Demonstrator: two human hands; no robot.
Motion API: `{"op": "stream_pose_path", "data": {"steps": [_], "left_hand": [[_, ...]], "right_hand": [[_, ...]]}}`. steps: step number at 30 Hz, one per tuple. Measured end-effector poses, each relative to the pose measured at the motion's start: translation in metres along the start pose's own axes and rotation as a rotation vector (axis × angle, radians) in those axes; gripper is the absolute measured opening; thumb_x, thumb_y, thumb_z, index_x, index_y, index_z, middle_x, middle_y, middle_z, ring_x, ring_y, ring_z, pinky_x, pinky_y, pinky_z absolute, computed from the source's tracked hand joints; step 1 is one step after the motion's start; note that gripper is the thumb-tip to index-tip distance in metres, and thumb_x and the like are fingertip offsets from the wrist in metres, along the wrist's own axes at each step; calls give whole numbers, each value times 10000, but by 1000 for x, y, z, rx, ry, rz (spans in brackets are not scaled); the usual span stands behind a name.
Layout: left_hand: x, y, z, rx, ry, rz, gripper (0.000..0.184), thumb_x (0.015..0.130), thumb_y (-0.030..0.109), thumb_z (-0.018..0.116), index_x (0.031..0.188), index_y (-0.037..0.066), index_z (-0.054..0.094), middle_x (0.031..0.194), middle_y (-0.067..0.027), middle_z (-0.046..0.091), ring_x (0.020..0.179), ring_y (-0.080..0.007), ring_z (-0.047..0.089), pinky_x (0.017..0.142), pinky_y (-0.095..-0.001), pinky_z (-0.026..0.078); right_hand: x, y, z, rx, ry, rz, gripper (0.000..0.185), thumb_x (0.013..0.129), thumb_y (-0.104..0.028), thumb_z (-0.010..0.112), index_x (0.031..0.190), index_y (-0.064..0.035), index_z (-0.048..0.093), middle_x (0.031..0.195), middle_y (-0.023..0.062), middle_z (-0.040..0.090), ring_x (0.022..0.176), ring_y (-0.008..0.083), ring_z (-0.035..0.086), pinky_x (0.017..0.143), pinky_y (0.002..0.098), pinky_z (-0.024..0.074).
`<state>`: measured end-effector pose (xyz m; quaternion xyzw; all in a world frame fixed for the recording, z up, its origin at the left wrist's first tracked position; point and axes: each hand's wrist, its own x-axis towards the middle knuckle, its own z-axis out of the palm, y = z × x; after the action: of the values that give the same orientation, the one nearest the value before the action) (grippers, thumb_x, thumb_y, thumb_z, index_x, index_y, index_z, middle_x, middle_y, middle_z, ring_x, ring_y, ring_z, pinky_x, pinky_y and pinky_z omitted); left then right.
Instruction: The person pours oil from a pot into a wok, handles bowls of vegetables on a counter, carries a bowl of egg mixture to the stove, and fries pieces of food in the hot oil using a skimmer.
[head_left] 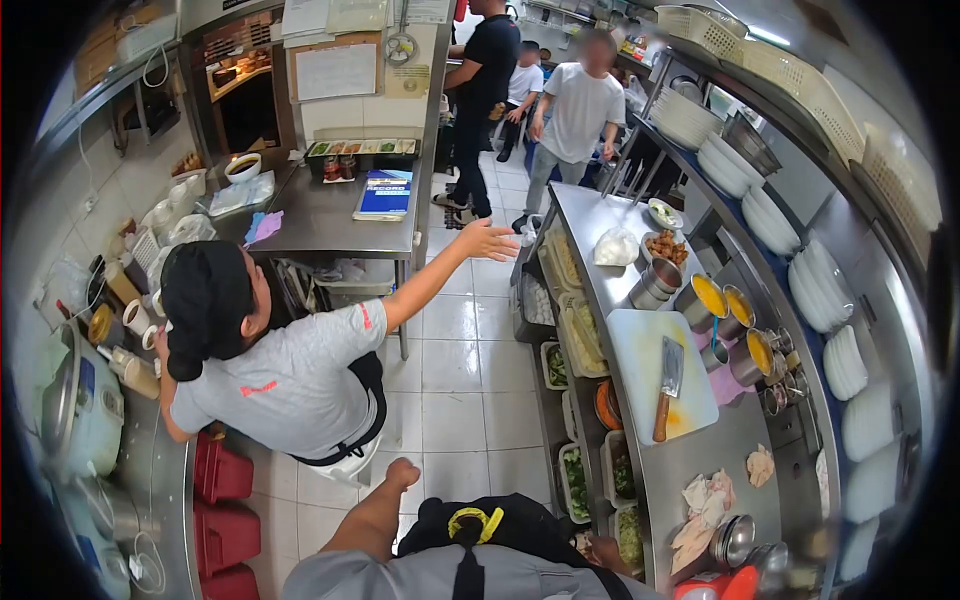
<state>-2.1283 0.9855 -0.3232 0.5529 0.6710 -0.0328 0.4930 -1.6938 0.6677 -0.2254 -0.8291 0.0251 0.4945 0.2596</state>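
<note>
My left hand (403, 473) is held out over the tiled floor, its fingers curled closed with nothing seen in them. Low by the counter's shelves is my right hand (608, 552), dark and partly hidden, so its fingers cannot be made out. On the steel counter (690, 470) to my right, a cleaver (671, 372) lies on a stained white cutting board (637, 345); neither hand touches it. Nearer me on that counter are crumpled cloths (705, 505) and metal bowls (735, 540). Trays of greens (575, 480) sit on the shelves beside my right hand.
A co-worker in a grey shirt (270, 385) sits at the left, one arm stretched across the aisle (450, 340). Other people (580, 110) stand at the far end. Containers of yellow sauce (709, 296) and stacked plates (820, 285) line the right. Red bins (225, 530) stand low at left.
</note>
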Motion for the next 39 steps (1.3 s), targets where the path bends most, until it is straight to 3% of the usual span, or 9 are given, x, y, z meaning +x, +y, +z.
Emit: {"op": "stream_pose_path", "data": {"steps": [10,18,23,24,26,28,34,37,39], "left_hand": [[62,94,-3,299,-125,307,288,697,148,513,843,-57,653,796,-230,652,622,-325,656,607,-404,537],[88,70,17,373,-303,288,359,717,141,508,999,-54,616,952,-210,644,721,-332,668,607,-384,560],[29,55,0,403,-258,108,329,728,102,502,1002,-58,593,971,-209,626,759,-346,660,573,-410,575],[31,42,2,429,-262,89,312,731,98,499,984,-60,594,949,-205,627,750,-350,656,567,-424,574],[50,20,8,401,-340,84,249,733,83,493,918,-53,590,827,-174,594,640,-319,611,548,-453,566],[45,13,18,245,-273,19,200,725,82,494,855,-43,580,716,-129,527,546,-268,522,516,-449,535],[84,18,56,810,-624,486,136,737,94,505,809,21,595,673,-126,533,602,-276,540,534,-422,494],[57,49,116,1748,-582,1637,94,750,93,517,768,50,599,686,-141,577,683,-298,605,591,-409,507],[4,83,151,2012,-728,1577,140,799,143,521,883,55,590,767,-130,582,730,-304,602,663,-438,521]], "right_hand": [[-92,121,71,376,185,-141,276,852,-223,577,997,8,535,699,147,584,478,227,582,390,336,485],[-66,348,157,370,153,-11,242,844,-220,588,924,6,558,681,170,620,500,239,600,457,378,503],[-121,370,170,-880,355,-405,440,762,-188,656,1163,-25,580,742,126,670,596,212,655,557,343,529],[-99,401,181,-361,204,-93,543,699,-212,687,1199,-38,562,774,115,681,629,185,660,588,321,530],[-113,390,192,494,402,224,382,842,-391,592,852,-17,670,639,130,649,535,219,631,535,364,518],[-138,380,188,482,472,145,446,874,-421,560,699,-12,597,608,130,615,499,203,599,459,334,495],[-208,400,191,965,632,289,340,855,-311,560,862,26,607,658,137,615,524,212,605,451,332,488],[-223,454,219,1109,614,371,322,857,-298,564,881,21,599,687,120,601,535,200,599,445,325,483],[-239,491,243,1158,571,431,301,870,-286,564,921,9,591,719,90,575,547,185,587,431,309,466]]}}
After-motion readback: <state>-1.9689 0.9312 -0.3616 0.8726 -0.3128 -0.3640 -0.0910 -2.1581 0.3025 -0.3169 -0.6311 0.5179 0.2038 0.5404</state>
